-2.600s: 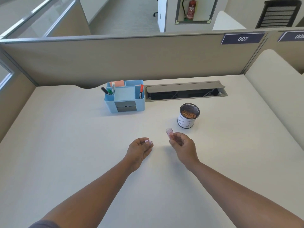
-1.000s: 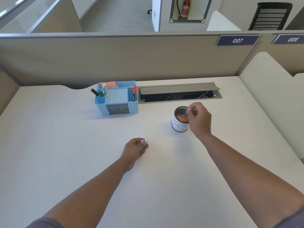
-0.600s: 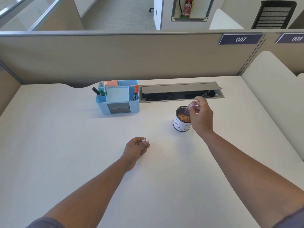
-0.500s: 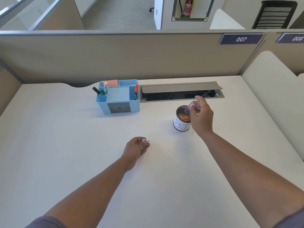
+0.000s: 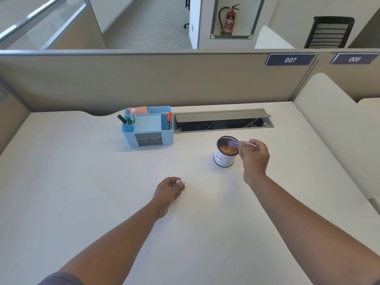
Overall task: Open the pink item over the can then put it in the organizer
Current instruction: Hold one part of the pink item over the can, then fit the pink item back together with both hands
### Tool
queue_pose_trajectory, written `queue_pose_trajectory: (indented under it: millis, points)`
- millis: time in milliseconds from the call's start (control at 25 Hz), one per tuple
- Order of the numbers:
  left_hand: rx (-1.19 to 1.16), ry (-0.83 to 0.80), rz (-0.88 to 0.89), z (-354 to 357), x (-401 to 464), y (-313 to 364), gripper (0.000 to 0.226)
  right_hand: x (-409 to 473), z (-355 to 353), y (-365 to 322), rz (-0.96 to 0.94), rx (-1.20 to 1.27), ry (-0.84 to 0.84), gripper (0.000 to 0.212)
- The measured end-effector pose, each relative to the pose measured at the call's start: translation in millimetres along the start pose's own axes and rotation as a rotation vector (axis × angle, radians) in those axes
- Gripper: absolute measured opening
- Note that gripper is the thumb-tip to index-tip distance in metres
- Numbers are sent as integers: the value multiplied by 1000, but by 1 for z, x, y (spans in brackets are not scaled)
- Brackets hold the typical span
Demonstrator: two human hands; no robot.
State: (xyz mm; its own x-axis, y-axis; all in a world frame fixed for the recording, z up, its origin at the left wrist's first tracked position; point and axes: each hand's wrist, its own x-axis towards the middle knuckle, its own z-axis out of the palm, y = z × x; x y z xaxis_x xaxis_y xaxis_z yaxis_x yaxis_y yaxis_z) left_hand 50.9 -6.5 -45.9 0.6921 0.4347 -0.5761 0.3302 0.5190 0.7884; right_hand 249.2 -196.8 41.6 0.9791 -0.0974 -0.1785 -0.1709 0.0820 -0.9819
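Note:
A small clear pink tube [image 5: 236,143] lies almost level over the mouth of the can [image 5: 224,160], its open end pointing left. My right hand [image 5: 254,156] grips the tube from the right. The can is white with a dark rim, has letters drawn on it and holds orange-brown shavings. My left hand [image 5: 169,190] rests on the desk in the middle, pinching the tube's small pink cap [image 5: 181,183]. The blue organizer [image 5: 148,126] stands at the back left of the can, with markers and a pink note pad in its compartments.
A grey cable tray [image 5: 223,120] with its lid raised runs along the desk's back edge, right of the organizer. Beige partitions close the desk at the back, and a white rounded divider [image 5: 337,124] stands on the right.
My right hand carried the tube from near my left hand up to the can and has tipped it lower over the opening. My left hand stayed put with the cap.

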Motion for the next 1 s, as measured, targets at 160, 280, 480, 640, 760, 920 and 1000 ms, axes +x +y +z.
queue_pose_trajectory:
  millis: [160, 280, 480, 640, 760, 920, 1000]
  points:
    - [4, 2, -12, -6, -15, -1, 19, -31, -13, 17, 117, 126, -153, 20]
    - [-38, -2, 26, -9, -28, 4, 21, -61, -12, 35, 172, 70, -283, 20]
    - [-89, -28, 89, -13, -43, 19, 26, -96, -2, 50, 302, 48, -492, 21]
    - [-122, -22, 119, -18, -49, 26, 26, -113, 9, 51, 351, 43, -584, 20]
    - [-106, -13, 135, -22, -54, 28, 26, -121, 14, 51, 355, 34, -643, 23]
    - [-109, -21, 154, -24, -57, 31, 27, -126, 18, 48, 351, 47, -670, 22]
    - [-121, -22, 157, -24, -58, 33, 24, -126, 18, 47, 360, 54, -668, 23]
